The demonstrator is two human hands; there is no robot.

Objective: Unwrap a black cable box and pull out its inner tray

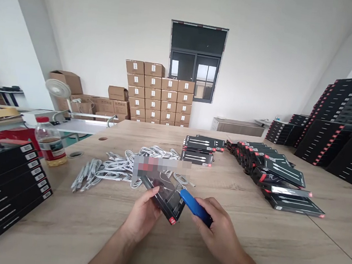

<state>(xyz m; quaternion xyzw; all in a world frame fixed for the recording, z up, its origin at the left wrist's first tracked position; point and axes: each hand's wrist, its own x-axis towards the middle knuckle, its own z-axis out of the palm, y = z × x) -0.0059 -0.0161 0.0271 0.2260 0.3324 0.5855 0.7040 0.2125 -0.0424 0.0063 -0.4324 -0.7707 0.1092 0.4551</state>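
Box (170, 197): held tilted above the near part of the table (236, 185), in between the two hands, red corner toward the near side; far end blurred out, contents not readable.
Left hand (144, 212): curled round the left side of the box, thumb laid on top, other fingers mostly hidden below; closed firmly enough to carry it, with nothing else in hold.
Blue tool (196, 208): aimed away and leftward, front end at the right edge of the box; stapler-like in shape, though hard to name for certain; touching or just short of the edge, impossible to tell.
Right hand (220, 227): wrapped around the rear of the tool, thumb on the near side, fingers over the far side; closed on the handle, force of squeeze not visible.
Step at the edge: judged to be lining up or working the tool against the box; before, during or after a squeeze, cannot tell.
Next move: seems to call for a steady box, a tool end seated squarely on the edge, and a left thumb well clear of the bite.
Cables (112, 172): white, coiled, heaped beyond and left of the box.
Small stack (197, 157): set beyond the box, well apart from both hands.
Right heap (282, 169): slumped in an overlapping row, well apart from the right hand.
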